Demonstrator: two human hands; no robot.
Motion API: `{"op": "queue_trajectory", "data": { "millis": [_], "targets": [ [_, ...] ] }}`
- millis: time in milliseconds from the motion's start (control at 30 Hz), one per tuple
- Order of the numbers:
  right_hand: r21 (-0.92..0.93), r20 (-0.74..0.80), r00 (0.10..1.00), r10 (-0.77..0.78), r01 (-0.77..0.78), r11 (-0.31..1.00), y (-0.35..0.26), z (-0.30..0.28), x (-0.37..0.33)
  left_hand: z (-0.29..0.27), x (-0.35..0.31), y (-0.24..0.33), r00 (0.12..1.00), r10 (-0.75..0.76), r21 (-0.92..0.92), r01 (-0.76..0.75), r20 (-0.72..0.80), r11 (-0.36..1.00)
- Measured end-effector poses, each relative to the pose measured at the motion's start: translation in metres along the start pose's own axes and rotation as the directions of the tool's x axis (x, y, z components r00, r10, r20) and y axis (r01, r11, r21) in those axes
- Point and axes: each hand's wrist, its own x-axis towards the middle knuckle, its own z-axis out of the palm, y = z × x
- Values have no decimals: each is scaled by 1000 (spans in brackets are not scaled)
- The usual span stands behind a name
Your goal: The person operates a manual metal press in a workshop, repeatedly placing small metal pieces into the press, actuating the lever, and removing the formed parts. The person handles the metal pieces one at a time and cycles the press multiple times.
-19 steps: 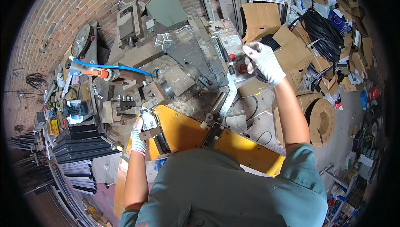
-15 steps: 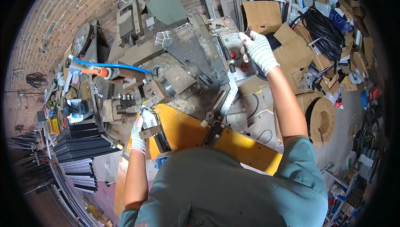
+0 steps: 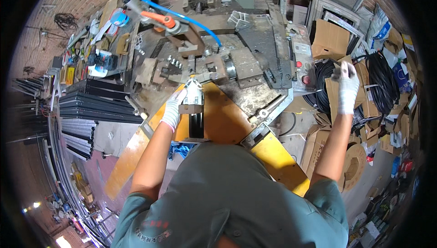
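Observation:
My left hand (image 3: 173,107), in a pale glove, is closed on the side of a white hollow profile (image 3: 194,94) at the yellow table of the machine. A small metal block (image 3: 191,109) crosses the profile, and a dark slotted rail (image 3: 196,126) runs toward me below it. Out to the right, my right hand (image 3: 347,86), gloved with darkened fingertips, is raised near the cardboard boxes. Its fingers are curled; whether they hold anything cannot be made out. Left of that hand is the control box (image 3: 300,59) with red buttons.
A clamp with an orange lever (image 3: 158,19) and blue hose (image 3: 186,16) rises behind the profile. Dark profiles (image 3: 98,107) are stacked at left. Black coiled tubing (image 3: 381,81) and cardboard boxes (image 3: 331,40) crowd the right. A yellow table wing (image 3: 280,161) extends near my right side.
The whole view has shifted, so the machine appears higher and further right. My right hand has moved from above the control box to its right. My left hand stays at the white profile.

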Motion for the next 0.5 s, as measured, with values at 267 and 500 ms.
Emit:
{"op": "queue_trajectory", "data": {
  "millis": [267,500],
  "targets": [
    [70,381,924,-41,15,997,-49,18,-161,2,-6,14,998,-10,141,2,62,990],
    [-329,432,875,221,-75,941,-15,18,-298,5,4,30,976,-130,330,68,172,942]
  ]
}}
